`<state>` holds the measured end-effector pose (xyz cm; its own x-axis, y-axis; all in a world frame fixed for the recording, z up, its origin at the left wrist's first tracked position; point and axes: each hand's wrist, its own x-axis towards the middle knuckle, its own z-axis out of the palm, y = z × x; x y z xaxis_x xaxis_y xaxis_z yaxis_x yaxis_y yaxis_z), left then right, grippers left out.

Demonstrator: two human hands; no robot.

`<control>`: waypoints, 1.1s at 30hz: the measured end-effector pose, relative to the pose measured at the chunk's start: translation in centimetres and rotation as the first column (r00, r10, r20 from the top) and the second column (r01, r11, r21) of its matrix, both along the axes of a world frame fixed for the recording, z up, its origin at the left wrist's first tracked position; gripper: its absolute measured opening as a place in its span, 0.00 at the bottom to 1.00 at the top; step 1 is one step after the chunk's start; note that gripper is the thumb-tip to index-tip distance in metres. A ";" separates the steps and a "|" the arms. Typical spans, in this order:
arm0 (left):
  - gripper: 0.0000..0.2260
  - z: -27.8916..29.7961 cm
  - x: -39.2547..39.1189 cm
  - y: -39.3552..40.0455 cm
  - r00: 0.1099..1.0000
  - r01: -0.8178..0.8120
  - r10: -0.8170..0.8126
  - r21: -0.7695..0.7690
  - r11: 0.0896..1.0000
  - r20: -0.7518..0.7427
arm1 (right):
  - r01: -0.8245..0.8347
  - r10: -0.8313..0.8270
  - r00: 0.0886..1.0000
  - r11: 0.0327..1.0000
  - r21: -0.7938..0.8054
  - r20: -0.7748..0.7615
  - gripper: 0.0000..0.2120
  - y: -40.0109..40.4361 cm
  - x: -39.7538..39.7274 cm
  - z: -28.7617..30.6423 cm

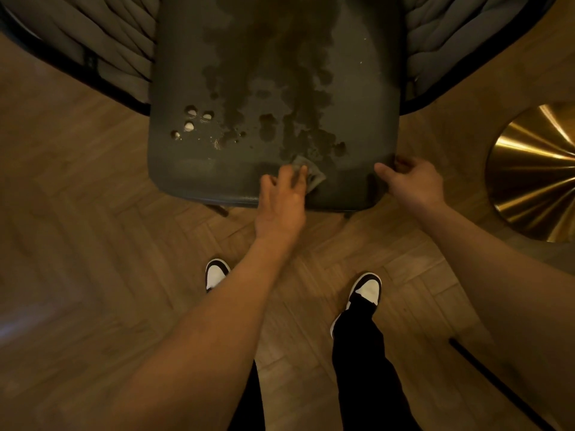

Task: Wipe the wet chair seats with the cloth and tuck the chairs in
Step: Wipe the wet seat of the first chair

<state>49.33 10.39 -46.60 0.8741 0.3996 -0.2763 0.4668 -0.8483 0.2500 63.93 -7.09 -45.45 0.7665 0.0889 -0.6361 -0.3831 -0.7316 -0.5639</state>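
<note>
Left hand (pixel 281 202) fingers loosely spread, pressing cloth (pixel 312 177) on wet seat (pixel 217 169), right hand (pixel 412 181) gripping seat corner

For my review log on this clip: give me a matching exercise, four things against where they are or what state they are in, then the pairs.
Things
1. cloth
2. right hand
3. chair seat
4. left hand

Places or states
A. blotched with wet patches and droplets
B. grips the seat's front right corner
C. presses the cloth onto the seat
D. bunched near the front edge, under fingertips

Pairs: 1-D, 2-B, 3-A, 4-C
</note>
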 end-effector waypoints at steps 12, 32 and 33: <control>0.19 -1.4 -5.9 12.8 0.963 -0.269 0.260 0.152 0.951 0.076 | -0.088 0.097 0.994 0.986 -0.142 0.058 0.36 1.4 -0.3 -0.2; 0.17 -0.6 -7.2 17.6 0.842 -0.527 0.522 -0.004 0.850 0.136 | 0.007 -0.006 1.000 0.999 -0.050 0.020 0.36 0.6 0.0 0.2; 0.17 -0.6 -7.0 17.1 0.857 -0.500 0.495 -0.004 0.866 0.146 | 0.015 -0.014 1.000 0.999 -0.032 0.010 0.41 0.4 0.1 0.1</control>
<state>42.37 27.52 -47.19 0.5845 0.7979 -0.1473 0.7918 -0.5213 0.3184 64.07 -6.70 -45.36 0.7740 0.0573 -0.6305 -0.3880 -0.7440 -0.5440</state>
